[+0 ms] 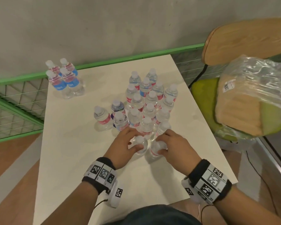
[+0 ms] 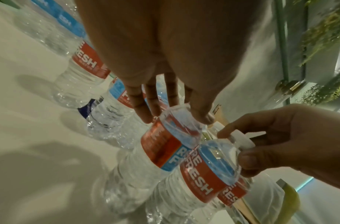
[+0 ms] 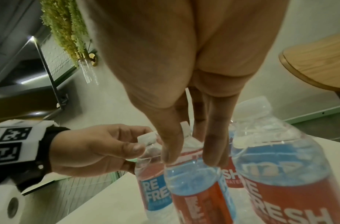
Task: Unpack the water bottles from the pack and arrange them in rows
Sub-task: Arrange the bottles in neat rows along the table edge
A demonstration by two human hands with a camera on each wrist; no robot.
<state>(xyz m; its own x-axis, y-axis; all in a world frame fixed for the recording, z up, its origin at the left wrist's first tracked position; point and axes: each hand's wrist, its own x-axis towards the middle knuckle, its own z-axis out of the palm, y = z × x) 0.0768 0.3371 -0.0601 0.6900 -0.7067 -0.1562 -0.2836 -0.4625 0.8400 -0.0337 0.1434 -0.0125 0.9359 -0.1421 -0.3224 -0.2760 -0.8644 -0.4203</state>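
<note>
Two clear water bottles with red and blue labels stand side by side at the near end of the bottle cluster on the white table (image 1: 91,168). My left hand (image 1: 135,141) pinches the left bottle (image 1: 142,147) at its neck, thumb on the near side. In the left wrist view the left fingertips (image 2: 146,118) lie on this bottle's shoulder (image 2: 161,150). My right hand (image 1: 161,143) grips the right bottle (image 1: 153,152) the same way; its white cap (image 2: 242,140) shows between thumb and forefinger. The right wrist view shows the right bottle (image 3: 195,189) under my right fingers (image 3: 215,151), beside the left hand (image 3: 100,148).
Several bottles (image 1: 150,101) stand in rows behind the two held ones, with three more (image 1: 104,117) to their left. A separate group (image 1: 63,78) is at the far left corner. Empty plastic wrap (image 1: 253,95) lies on a chair (image 1: 250,41) to the right. A green mesh rail (image 1: 23,98) borders the left.
</note>
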